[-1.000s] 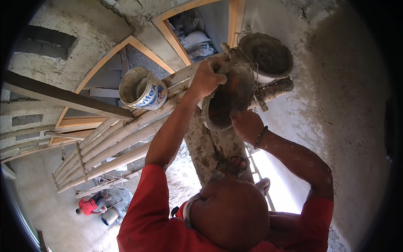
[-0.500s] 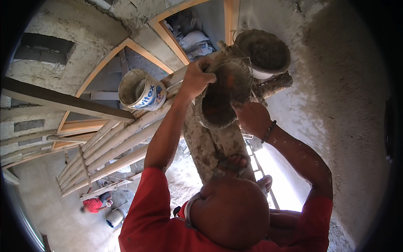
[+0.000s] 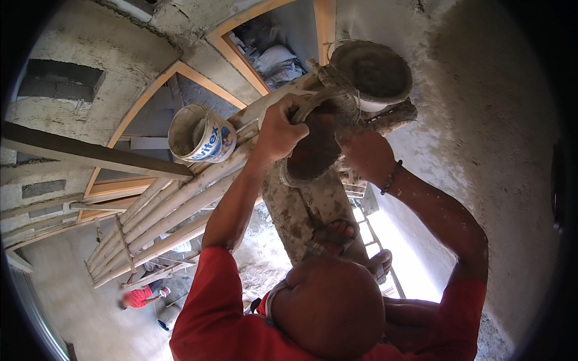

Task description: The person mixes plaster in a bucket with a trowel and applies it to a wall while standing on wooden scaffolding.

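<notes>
We had the bucket (image 3: pixel 315 149) tilted at the plank's (image 3: pixel 285 212) far end.
Left hand (image 3: pixel 280 131) gripped its edge; right hand (image 3: pixel 368 155) looked curled, its hold hidden, couldn't tell. Firm left grip, light right pressure seemed best.

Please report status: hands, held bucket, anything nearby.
Left hand gripping rim of round, muddy brown bucket.
Right hand at its right side, grip hidden.
Round white bucket close beyond.

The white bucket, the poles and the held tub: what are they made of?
Bucket: probably plastic, smooth and slightly shiny, with printed sides.
Poles: likely bamboo or wood; pale, round, dull.
Tub: hard to tell, maybe plastic; rough grey crust covers it, reddish patches inside.
</notes>
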A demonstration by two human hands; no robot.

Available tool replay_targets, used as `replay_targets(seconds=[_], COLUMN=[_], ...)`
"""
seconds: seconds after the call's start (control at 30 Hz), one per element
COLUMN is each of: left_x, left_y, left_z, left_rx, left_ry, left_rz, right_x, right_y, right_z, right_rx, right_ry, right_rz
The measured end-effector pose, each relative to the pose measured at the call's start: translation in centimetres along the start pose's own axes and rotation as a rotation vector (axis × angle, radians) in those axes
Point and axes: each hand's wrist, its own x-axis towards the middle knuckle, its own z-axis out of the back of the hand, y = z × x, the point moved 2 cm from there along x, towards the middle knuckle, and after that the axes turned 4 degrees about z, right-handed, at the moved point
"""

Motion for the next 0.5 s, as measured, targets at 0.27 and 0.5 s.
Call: replay_targets(seconds=[0.27,0.5], left_x=[-1.7,-2.8], left_y=[-4.2,-4.9], left_z=[2.7,4.9], left_rx=[0.086,-0.183], left_ry=[0.014,-0.028], left_rz=[-0.379,-0.206], right_x=[0.8,-1.3], right_y=[-1.7,-1.7], right_z=[0.9,0.6], right_rx=[0.54,1.463], right_ry=[0.189,0.518], right_rz=[0.082,-0.281])
